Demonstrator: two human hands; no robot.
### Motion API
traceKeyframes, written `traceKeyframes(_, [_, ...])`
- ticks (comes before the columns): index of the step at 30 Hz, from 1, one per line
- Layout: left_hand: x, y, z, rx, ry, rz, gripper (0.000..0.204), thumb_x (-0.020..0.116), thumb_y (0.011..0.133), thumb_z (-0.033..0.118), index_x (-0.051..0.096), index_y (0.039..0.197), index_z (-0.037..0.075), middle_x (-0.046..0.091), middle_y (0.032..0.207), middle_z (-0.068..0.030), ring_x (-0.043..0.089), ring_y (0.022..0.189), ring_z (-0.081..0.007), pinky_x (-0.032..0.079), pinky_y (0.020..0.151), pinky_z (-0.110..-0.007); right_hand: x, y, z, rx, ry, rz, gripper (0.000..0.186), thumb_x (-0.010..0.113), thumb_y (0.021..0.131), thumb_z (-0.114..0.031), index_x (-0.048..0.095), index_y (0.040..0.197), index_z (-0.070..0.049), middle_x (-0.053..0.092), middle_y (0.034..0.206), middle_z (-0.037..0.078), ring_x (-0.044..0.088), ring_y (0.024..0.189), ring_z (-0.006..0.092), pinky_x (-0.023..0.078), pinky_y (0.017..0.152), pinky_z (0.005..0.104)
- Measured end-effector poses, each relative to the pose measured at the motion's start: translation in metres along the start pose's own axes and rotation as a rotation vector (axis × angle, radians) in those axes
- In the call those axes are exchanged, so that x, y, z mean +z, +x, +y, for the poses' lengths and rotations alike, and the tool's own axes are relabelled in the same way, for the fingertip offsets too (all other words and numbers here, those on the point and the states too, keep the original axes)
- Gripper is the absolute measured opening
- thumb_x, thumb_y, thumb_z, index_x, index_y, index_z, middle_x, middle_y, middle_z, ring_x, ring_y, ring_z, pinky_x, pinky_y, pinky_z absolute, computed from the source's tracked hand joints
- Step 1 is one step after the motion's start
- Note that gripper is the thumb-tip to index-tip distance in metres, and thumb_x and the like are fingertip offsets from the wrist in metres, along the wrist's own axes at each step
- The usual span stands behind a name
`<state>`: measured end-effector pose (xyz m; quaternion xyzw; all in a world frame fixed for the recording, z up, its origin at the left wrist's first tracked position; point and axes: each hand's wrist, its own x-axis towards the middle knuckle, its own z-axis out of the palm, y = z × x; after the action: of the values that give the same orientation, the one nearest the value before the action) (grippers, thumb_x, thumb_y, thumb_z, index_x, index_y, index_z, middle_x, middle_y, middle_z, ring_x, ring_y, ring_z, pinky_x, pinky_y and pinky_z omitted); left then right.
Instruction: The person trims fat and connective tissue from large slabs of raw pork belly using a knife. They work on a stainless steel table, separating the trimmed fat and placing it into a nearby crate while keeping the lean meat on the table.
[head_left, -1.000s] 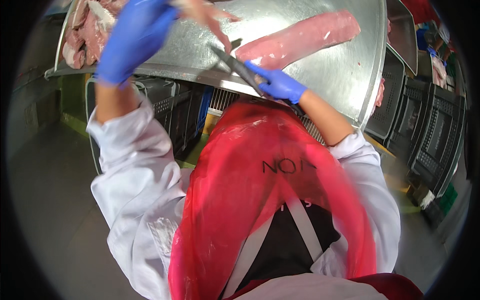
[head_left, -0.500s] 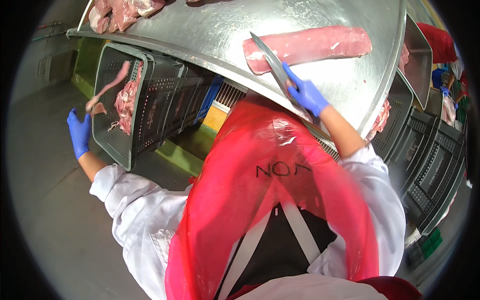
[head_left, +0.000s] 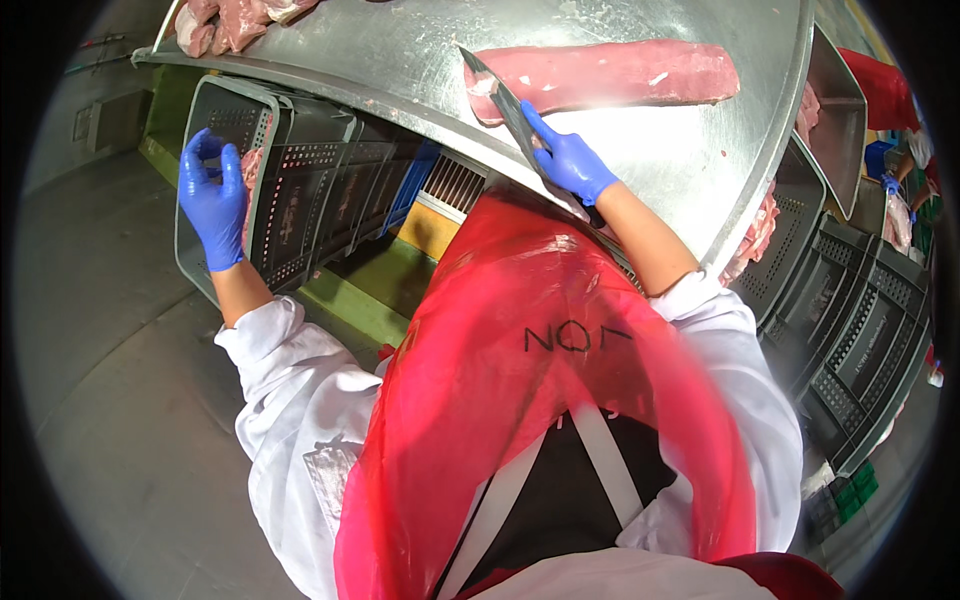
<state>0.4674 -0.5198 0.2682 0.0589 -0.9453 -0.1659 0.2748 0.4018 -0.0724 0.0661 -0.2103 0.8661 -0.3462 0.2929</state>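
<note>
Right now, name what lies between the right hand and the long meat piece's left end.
In the head view, the knife blade, angled from right hand to meat piece.

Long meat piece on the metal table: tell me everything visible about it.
The long meat piece is pink, thick and smooth-looking, slightly glossy, with a few whitish patches and a blunt right end. It lies flat on the metal table, its length running left to right in the picture. The knife, in the grip of the right hand, crosses its left end; whether the blade touches it is unclear.
</note>
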Motion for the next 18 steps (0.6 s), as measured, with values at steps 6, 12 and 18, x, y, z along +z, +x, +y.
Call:
traceKeyframes(6, [0.016,-0.014,0.01,-0.038,-0.182,0.06,0.028,0.068,0.091,0.001,0.063,0.119,-0.001,0.066,0.094,-0.0033,0.06,0.078,-0.0082,0.051,0.072,-0.026,0.011,0.006,-0.006,-0.014,0.049,-0.033,0.064,0.043,0.103,-0.029,0.016,0.161,-0.032,0.066,0.114,0.033,0.067,0.099,0.0499,0.05,0.092,0.0537])
traceKeyframes(12, [0.071,-0.026,0.027,-0.226,-0.403,-0.038,0.025,0.067,0.092,0.001,0.065,0.116,0.001,0.066,0.092,-0.0012,0.06,0.079,-0.0075,0.05,0.071,-0.024,-0.023,0.067,-0.045,-0.088,0.44,-0.013,0.073,0.058,0.098,-0.016,0.024,0.16,-0.034,0.071,0.096,0.016,0.066,0.063,0.0198,0.056,0.06,0.0349])
traceKeyframes(18, [0.208,-0.04,0.074,-0.035,-0.459,-0.28,0.037,0.074,0.083,0.016,0.064,0.115,0.001,0.067,0.102,-0.0184,0.067,0.093,-0.0321,0.054,0.083,-0.041,-0.088,0.051,-0.036,-0.012,0.577,0.383,0.077,0.061,0.096,-0.01,0.026,0.161,-0.033,0.066,0.083,0.007,0.06,0.059,0.0107,0.053,0.052,0.0282])
